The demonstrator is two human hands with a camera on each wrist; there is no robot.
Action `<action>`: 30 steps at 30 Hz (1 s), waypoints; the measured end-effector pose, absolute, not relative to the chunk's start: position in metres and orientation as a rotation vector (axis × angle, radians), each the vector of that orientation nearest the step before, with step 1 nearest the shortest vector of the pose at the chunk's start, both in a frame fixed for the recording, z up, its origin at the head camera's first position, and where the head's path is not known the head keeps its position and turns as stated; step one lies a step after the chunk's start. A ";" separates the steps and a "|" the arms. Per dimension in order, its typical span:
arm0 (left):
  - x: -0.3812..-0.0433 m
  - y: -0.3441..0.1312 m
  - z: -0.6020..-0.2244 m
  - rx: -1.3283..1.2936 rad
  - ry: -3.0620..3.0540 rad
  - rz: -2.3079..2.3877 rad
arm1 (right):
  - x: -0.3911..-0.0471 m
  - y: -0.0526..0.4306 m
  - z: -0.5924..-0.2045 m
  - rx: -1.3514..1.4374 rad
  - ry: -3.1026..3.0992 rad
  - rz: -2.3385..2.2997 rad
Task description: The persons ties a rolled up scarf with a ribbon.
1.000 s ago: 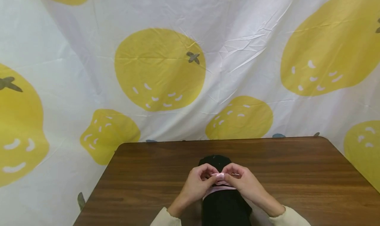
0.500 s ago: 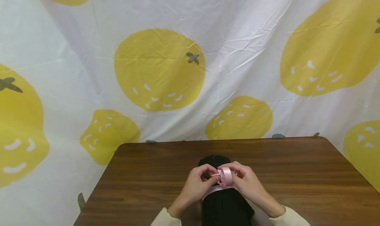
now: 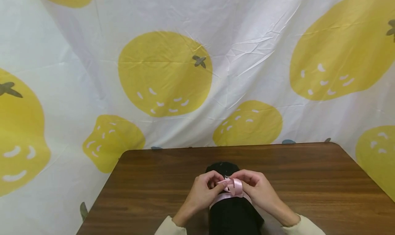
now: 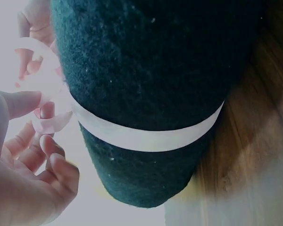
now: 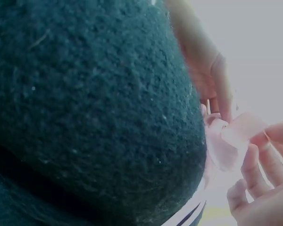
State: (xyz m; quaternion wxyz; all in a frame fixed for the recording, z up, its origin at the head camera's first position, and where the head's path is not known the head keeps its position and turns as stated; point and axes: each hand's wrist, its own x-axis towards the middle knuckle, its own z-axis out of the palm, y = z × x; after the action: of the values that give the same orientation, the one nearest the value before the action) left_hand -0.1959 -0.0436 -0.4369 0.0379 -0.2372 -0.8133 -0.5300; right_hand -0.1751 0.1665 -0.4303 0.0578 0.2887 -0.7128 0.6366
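A dark, fuzzy, rounded bundle of cloth [image 3: 232, 214] lies lengthwise in front of the person in the head view. A satiny pink ribbon [image 4: 146, 140] runs round it, and its loops [image 3: 237, 187] stand up on top between the hands. The left hand [image 3: 203, 192] pinches the ribbon between thumb and index finger on the left side. From the right, the right hand [image 3: 259, 191] pinches the ribbon beside the upright loop. In the right wrist view pale glare washes out the loops [image 5: 226, 146], and the knot area is hard to make out.
A brown wood-grain table [image 3: 154, 180] with rounded corners supports the bundle. Behind it hangs a white cloth [image 3: 247, 39] printed with large yellow fruits. Cream sleeves [image 3: 171, 227] cover the forearms at the front.
A second ago the ribbon lay small and flat between the fingertips; a wide upright loop has since appeared near the right hand. It now sits slightly lower. The left hand has barely moved.
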 end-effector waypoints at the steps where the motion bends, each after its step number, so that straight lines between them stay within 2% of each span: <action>1: -0.196 -0.044 -0.437 -0.723 -2.501 -1.615 | -0.175 0.167 -0.430 0.887 -2.155 1.939; 15: -0.195 -0.050 -0.437 -0.672 -2.550 -1.361 | -0.176 0.175 -0.430 1.005 -2.013 2.031; 19: -0.195 -0.052 -0.435 -0.647 -2.591 -1.307 | -0.174 0.176 -0.427 0.901 -2.089 1.988; 24: -0.198 -0.056 -0.433 -0.729 -2.623 -1.450 | -0.174 0.178 -0.426 0.758 -2.146 2.092; 30: -0.200 -0.061 -0.430 -0.825 -2.589 -1.667 | -0.177 0.181 -0.428 0.758 -2.012 2.329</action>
State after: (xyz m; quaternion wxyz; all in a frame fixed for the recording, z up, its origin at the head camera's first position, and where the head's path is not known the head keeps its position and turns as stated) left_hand -0.2000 -0.0609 -0.4298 -0.0232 -0.2586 -0.8120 -0.5228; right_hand -0.1774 0.1807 -0.4279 -0.0139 0.2390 -0.6348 0.7347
